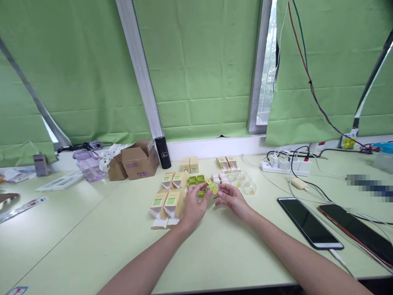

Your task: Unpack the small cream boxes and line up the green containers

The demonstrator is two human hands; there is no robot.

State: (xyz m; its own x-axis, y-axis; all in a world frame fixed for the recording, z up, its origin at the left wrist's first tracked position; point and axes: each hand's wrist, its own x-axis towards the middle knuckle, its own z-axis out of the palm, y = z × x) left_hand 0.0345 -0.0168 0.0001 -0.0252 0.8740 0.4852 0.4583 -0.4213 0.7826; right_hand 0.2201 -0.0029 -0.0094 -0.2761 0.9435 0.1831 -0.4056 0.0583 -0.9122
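Between my two hands is a small green case with a clear, yellow-dotted cover (212,188). My left hand (195,207) pinches its left side with thumb and fingers. The fingers of my right hand (233,201) close on its right side. Just behind lie several small green cases (196,179) in a group, partly hidden by my left hand. Beside them are small pale pink-white pieces (220,178). Clear plastic covers with yellow dots (244,180) lie to the right. Open beige cartons with green labels (172,203) stand left of my left hand.
More beige cartons (189,164) stand at the back, near a black bottle (162,153) and a cardboard box (139,162). A purple jug (87,166) is farther left. On the right are a power strip (286,167), cables, and two phones, one white-edged (310,222).
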